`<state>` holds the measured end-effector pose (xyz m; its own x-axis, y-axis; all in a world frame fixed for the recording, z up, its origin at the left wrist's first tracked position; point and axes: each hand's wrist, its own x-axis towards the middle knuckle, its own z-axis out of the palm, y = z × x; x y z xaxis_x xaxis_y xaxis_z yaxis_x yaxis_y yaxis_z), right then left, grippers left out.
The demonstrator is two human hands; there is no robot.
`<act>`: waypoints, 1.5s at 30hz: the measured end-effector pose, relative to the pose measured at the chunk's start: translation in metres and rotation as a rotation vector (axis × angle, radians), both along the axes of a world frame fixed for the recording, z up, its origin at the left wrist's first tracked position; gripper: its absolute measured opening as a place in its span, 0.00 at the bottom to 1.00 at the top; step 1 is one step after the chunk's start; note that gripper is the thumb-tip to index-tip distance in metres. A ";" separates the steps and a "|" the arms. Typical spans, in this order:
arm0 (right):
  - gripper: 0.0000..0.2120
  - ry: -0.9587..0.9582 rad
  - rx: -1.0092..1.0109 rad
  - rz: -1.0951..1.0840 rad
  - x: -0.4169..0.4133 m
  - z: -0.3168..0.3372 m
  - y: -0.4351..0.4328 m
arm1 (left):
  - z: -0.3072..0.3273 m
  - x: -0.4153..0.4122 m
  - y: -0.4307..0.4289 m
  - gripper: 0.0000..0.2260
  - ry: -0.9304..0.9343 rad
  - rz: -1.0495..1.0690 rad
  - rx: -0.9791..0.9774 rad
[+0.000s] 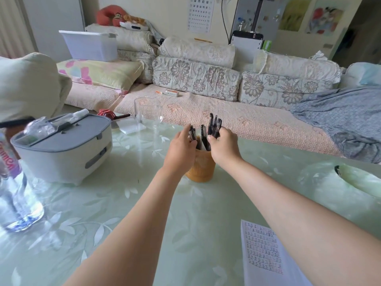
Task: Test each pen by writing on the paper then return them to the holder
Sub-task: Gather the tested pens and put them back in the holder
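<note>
A brown cylindrical holder (pixel 201 168) stands near the middle of the pale green table (pixel 144 213). Several black pens (pixel 204 135) stick up out of it. My left hand (pixel 181 149) wraps the holder's left side, fingers on the pens at its left rim. My right hand (pixel 223 146) is closed around a bunch of black pens (pixel 214 125) lifted above the rim. A sheet of paper (pixel 261 250) covered in rows of handwriting lies near the front right, partly under my right forearm.
A grey-lidded white box (pixel 64 151) sits at the left, a clear water bottle (pixel 14 193) in front of it. An empty wine glass (pixel 148 116) stands behind the holder. A clear plastic bag (pixel 350 182) lies at the right. A sofa runs along the far table edge.
</note>
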<state>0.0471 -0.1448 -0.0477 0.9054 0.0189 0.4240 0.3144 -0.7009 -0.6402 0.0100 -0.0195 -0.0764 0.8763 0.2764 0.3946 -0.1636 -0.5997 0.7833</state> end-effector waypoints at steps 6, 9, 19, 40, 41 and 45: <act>0.16 0.104 -0.318 -0.082 -0.003 0.000 -0.005 | -0.002 0.001 -0.002 0.28 0.045 -0.017 -0.048; 0.19 0.113 -0.228 -0.040 -0.003 0.003 -0.003 | -0.001 0.001 -0.002 0.28 0.041 -0.025 -0.062; 0.28 0.052 -0.182 0.226 0.008 0.011 -0.003 | 0.000 0.000 0.001 0.29 0.029 -0.052 -0.110; 0.10 0.346 0.117 0.185 -0.006 -0.015 -0.024 | -0.001 0.000 0.001 0.24 0.093 0.024 -0.104; 0.11 0.331 0.121 0.188 -0.007 -0.016 -0.024 | -0.002 0.000 0.001 0.24 0.089 0.020 -0.110; 0.11 0.313 0.011 0.186 -0.012 -0.015 -0.024 | -0.003 -0.002 0.003 0.25 0.095 -0.004 -0.135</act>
